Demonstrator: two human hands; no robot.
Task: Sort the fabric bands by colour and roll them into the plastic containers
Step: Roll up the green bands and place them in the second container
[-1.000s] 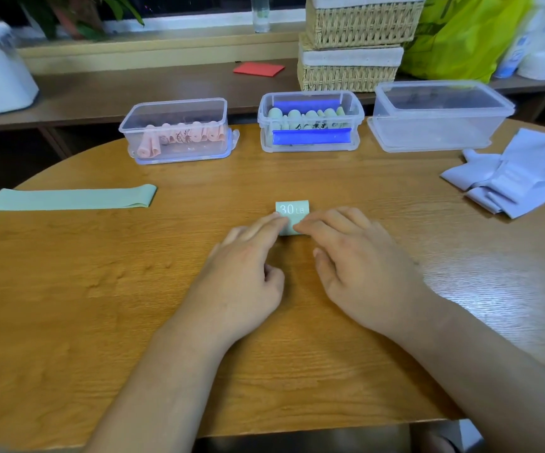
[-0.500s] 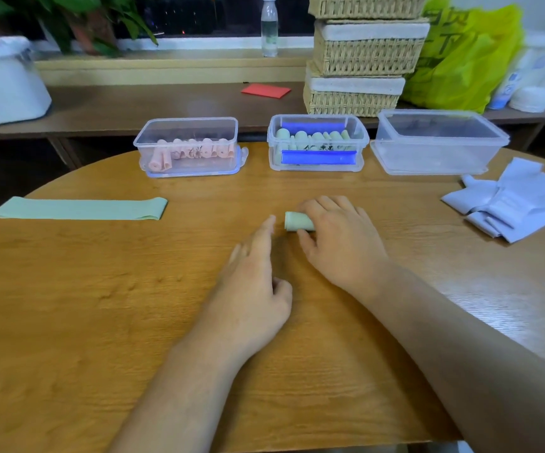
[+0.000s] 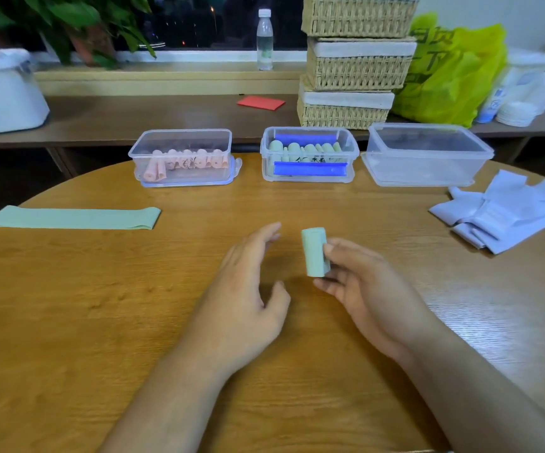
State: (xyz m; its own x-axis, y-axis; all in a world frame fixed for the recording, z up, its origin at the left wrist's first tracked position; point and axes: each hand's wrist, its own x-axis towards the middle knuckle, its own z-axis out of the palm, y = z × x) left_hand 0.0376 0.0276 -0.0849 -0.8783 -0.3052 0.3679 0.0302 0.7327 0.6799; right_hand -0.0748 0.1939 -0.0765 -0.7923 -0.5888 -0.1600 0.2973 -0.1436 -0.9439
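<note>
The right hand (image 3: 369, 289) is pinching a small rolled-up pale green fabric band (image 3: 315, 251) between thumb and fingertips, holding it upright over the middle of the round wooden surface (image 3: 84, 305). I can't tell if its bottom end is touching the wood. The left hand (image 3: 248, 289) is sitting just beside the roll, apart from it, fingers loose and spread, gripping nothing.

Over on the left, a long flat pale green fabric band (image 3: 75, 218) is lying unrolled. At the far edge three clear plastic containers are lining up:
- The left clear plastic box (image 3: 199, 176) is holding pink fabric rolls (image 3: 186, 161).
- The middle clear box with blue clips (image 3: 352, 148) is holding pale green rolls (image 3: 303, 148).
- The bigger clear plastic tub on the right (image 3: 428, 165) is sitting there too.

Near that tub, a loose heap of pale lilac fabric bands (image 3: 506, 214) is lying at the right edge.
</note>
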